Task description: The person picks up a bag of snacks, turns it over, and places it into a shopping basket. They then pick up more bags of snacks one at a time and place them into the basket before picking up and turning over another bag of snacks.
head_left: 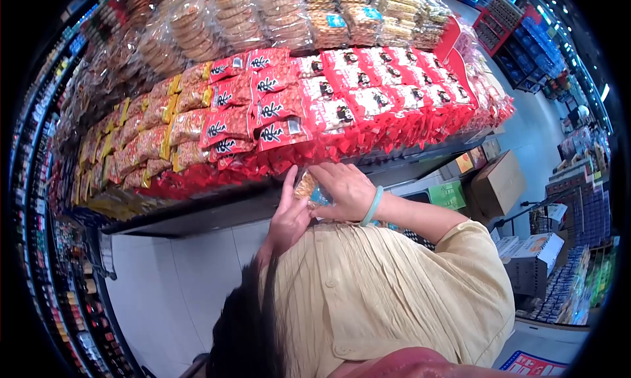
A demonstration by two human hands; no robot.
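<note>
Just in front of my chest, both hands hold a small clear packet of golden-brown snack (305,185) with a bit of blue on it. My left hand (289,214) grips its left side, thumb and fingers closed about it. From the right and above, my right hand (346,189) curls over the same packet and hides part of it. A pale green bangle (373,206) circles my right wrist. Right beyond my fingers, the display's front edge is lined with red snack packets (282,133).
White-and-red packets (371,101) fill the display's right part, and yellow-edged packets (141,148) its left. Clear packs of round crackers (227,17) are stacked behind. A cardboard box (501,183) and a green carton (447,195) stand to the right. Shelving (72,299) runs down the left.
</note>
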